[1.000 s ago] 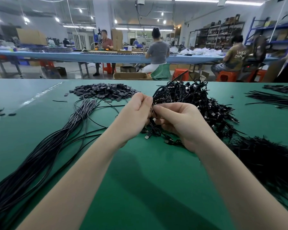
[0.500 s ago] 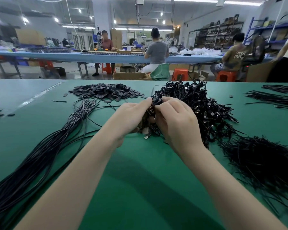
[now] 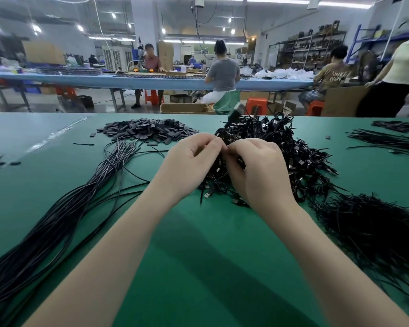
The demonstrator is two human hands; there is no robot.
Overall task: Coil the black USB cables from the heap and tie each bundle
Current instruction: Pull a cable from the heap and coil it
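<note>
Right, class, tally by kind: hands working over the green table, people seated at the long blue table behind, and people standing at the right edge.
Hands: 2, left hand and right hand, both pinching a cable bundle
Seated people: 3
Standing person: 1
Total: 6

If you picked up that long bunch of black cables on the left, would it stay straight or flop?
Probably flop: the long cables already curve and splay loosely across the green table. Single strands look thin, so likely light, and apt to tangle.
</note>
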